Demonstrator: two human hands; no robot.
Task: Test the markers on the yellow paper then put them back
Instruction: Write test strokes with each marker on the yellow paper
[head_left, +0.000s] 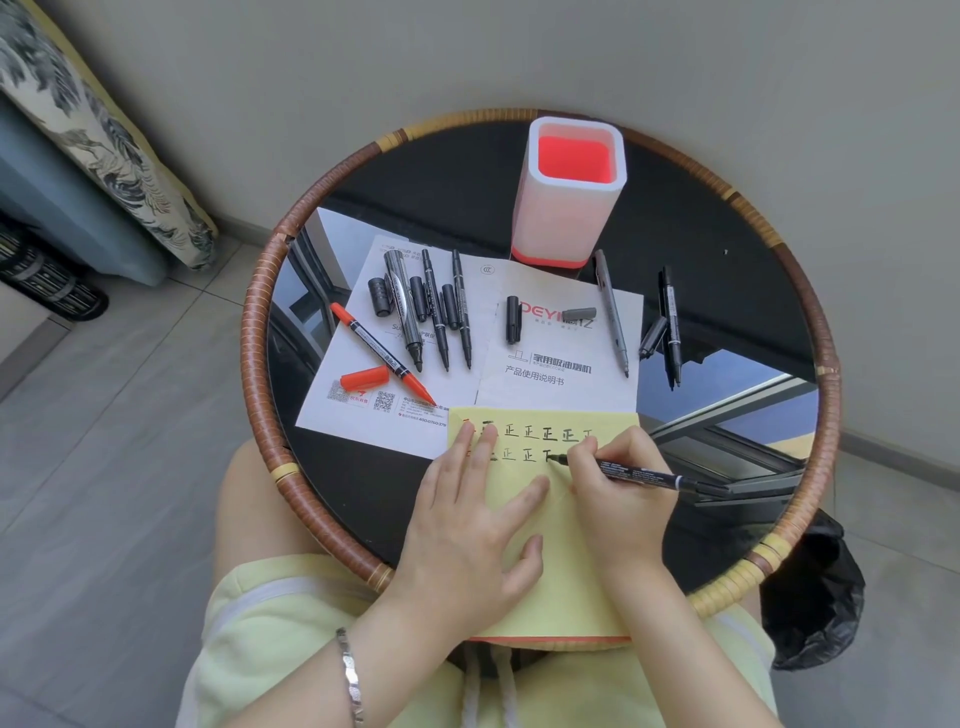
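A yellow paper pad (558, 587) lies at the table's near edge, with two rows of written characters along its top. My left hand (475, 525) presses flat on the pad with spread fingers. My right hand (615, 486) grips a black marker (644, 474), its tip touching the paper in the second row. Several uncapped black markers (436, 312) and loose caps lie on a white leaflet (550, 374). An orange marker (382, 353) and its cap (363, 378) lie at the leaflet's left. A white holder with a red inside (569, 192) stands at the back.
The round glass table has a woven rim (260, 332). A grey pen (612, 312) and another black marker (671, 325) with a cap lie at the right. A black bag (815, 587) hangs beside the table's right. A curtain (98, 130) is at the far left.
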